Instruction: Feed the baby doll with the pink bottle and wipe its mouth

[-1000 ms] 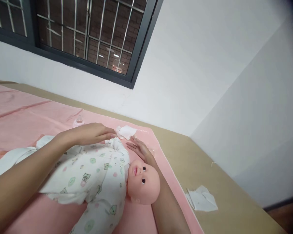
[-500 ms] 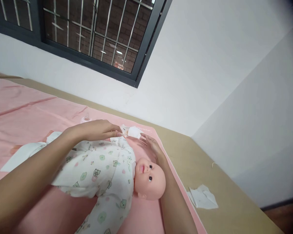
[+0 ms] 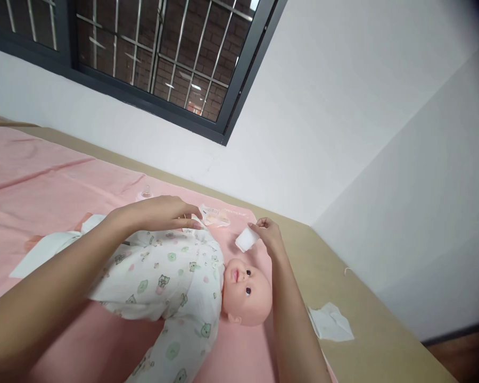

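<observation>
A baby doll in a white shirt printed with bears lies on its back on a pink sheet, its bald head to the right. Beyond that head my right hand pinches a small white gauze pad by its edge. My left hand reaches across the doll's body, thumb and fingers apart. Its fingertips are beside a clear plastic packet, and whether they touch it I cannot tell. Something pale shows inside the packet.
A clear nippled piece, perhaps a bottle top, is behind my left wrist. White crumpled cloth or tissue lies on the tan surface at the right. The white wall and a barred window rise behind.
My right hand has moved right and toward me, carrying the white gauze pad away from the plastic packet. My left hand has stayed nearly in place, with the packet left beside it.
</observation>
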A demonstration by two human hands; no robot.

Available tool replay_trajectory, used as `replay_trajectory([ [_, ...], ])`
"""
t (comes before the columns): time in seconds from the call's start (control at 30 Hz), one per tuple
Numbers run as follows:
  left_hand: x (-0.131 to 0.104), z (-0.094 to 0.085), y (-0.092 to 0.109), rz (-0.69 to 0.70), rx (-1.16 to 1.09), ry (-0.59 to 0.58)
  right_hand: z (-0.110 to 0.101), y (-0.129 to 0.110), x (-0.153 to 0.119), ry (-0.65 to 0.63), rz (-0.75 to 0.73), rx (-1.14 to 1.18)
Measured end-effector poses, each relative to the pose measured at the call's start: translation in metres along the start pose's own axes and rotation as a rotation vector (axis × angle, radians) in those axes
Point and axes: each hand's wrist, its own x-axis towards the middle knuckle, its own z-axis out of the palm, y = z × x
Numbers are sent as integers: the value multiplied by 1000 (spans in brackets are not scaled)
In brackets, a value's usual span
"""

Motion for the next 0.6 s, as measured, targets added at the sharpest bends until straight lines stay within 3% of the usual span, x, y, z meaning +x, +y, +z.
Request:
replay_trajectory([
  [0.27,3,6,-2,27,-37,1,3,-16,-5,-161,-101,-4],
  [0.6,15,30,4,136,-163,260,0,-93,-61,-502,-362,68],
])
